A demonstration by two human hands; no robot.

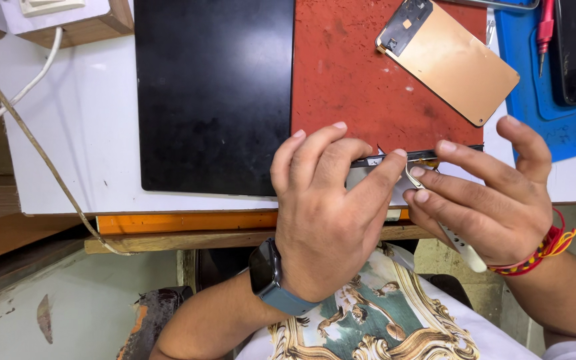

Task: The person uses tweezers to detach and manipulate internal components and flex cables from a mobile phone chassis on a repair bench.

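My left hand [328,200], with a dark smartwatch on the wrist, grips a thin dark phone part [408,158] at the front edge of the red mat [348,73], fingers curled over its top edge. My right hand [495,200], with a red thread bracelet, holds metal tweezers [416,180] with a white handle; the tips touch the part just under my left index finger. Most of the part is hidden behind my left hand.
A black mat [215,93] lies left of the red one on the white bench [68,133]. A copper-backed phone screen [451,60] rests at the back right. A blue mat [555,113] holds a red screwdriver [545,30] and a dark phone. Cables run at left.
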